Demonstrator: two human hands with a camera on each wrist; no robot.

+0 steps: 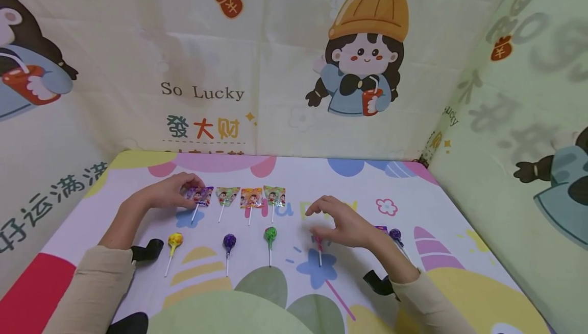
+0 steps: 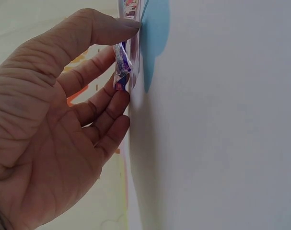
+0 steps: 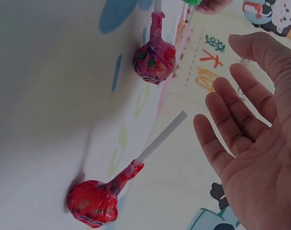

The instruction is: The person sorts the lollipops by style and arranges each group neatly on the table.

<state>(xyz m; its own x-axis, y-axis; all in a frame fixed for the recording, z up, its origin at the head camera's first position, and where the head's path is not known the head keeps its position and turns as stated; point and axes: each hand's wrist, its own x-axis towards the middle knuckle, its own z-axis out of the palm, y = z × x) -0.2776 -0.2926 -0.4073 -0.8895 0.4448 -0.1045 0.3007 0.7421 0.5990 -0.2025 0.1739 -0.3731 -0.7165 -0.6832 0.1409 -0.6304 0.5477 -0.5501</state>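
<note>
At the left end of the back row, my left hand (image 1: 167, 193) pinches the edge of a lollipop in a flat purple wrapper (image 1: 203, 196), with the thumb on one side of the wrapper (image 2: 122, 62) and fingers on the other. Its white stick points toward me. My right hand (image 1: 342, 221) hovers with fingers spread and loosely bent, holding nothing. Below it in the head view lies a pink round lollipop (image 1: 318, 242), partly covered by the thumb. The right wrist view also shows a red round lollipop (image 3: 95, 201) with its stick angled up, beside the pink one (image 3: 155, 60).
Beside the purple wrapper stand a green-wrapped lollipop (image 1: 227, 196), an orange one (image 1: 251, 198) and another green one (image 1: 274, 196). The front row holds yellow (image 1: 175, 240), purple (image 1: 229, 242) and green (image 1: 270, 234) round lollipops. A dark purple lollipop (image 1: 395, 235) lies beyond my right wrist.
</note>
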